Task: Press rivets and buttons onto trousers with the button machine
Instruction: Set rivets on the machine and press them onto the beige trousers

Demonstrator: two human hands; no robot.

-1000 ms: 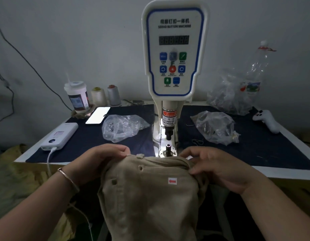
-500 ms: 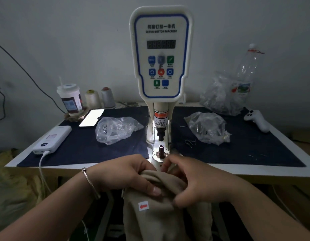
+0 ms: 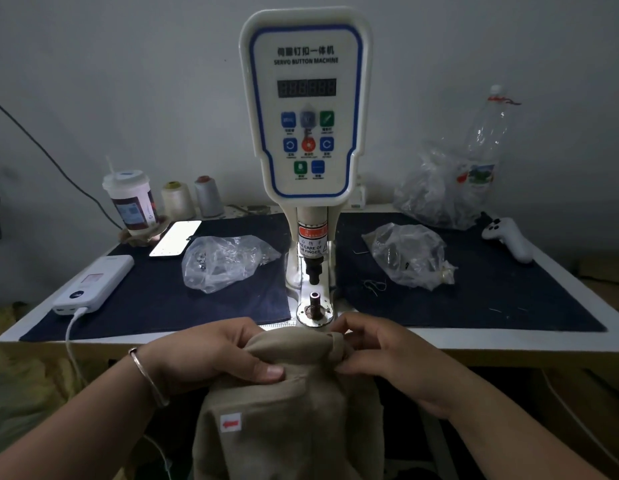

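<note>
Holding a bunched fold of beige trousers [image 3: 290, 403] at the near edge of the worktop [image 3: 509, 337], a person works with both hands just in front of a button machine.

On the left, the left hand [image 3: 211, 355], a thin bangle [image 3: 148, 375] on its wrist, has its fingers curled over the cloth and its thumb pressed flat on top, gripping the fold. A small white sticker with a red arrow [image 3: 231, 423] sits on the trousers lower down, nearer the viewer.

In the middle, the white button machine [image 3: 306, 109] stands upright with its control panel facing the viewer. Below the panel, the upper punch [image 3: 313, 268] hangs over a small lower die post [image 3: 315, 301] on a round base. The trousers lie just short of that post and do not cover it.

On the right, the right hand [image 3: 387, 355] pinches a small rolled tip of fabric between thumb and fingertips, close to the die base.

Doing this step well likely means spreading the bunched cloth flat, sliding the marked spot squarely over the lower die post, and holding it taut from both sides. Fingers should stay well back from the punch, as the warning label [image 3: 312, 242] on the machine advises. Any wrinkle or doubled layer over the post could set the fastener crooked.

Two clear bags, one left of the machine [image 3: 225, 261] and one right of it [image 3: 408, 258], lie farther back on the worktop.
</note>
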